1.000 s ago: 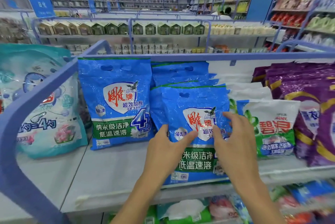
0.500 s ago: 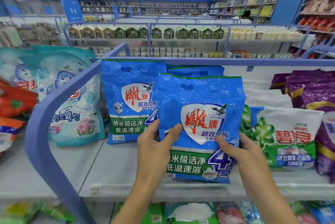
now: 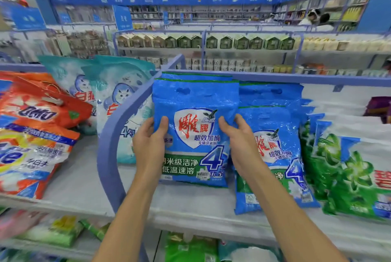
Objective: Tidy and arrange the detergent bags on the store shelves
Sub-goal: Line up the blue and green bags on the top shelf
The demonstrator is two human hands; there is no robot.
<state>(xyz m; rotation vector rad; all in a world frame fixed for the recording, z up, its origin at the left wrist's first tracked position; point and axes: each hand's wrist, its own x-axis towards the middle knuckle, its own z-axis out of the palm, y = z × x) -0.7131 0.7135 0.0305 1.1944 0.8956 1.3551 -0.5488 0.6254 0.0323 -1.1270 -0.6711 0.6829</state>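
In the head view, both hands hold one blue bag upright at the left end of the shelf, just right of the curved blue divider. The left hand grips the bag's left edge, thumb on the printed front and fingers wrapped behind. The right hand grips the right edge the same way, thumb on the front and fingers curled round the side. The bag faces the camera with its shield logo and large "4" showing; whether its bottom edge touches the shelf cannot be told. Just behind it the top of a second blue bag shows, lined up with it. To the right a lower blue bag leans back on the shelf, with more blue bags stacked behind it. Further right lie green bags. Left of the divider stand teal bags with a cat print, and at the far left orange bags lie piled.
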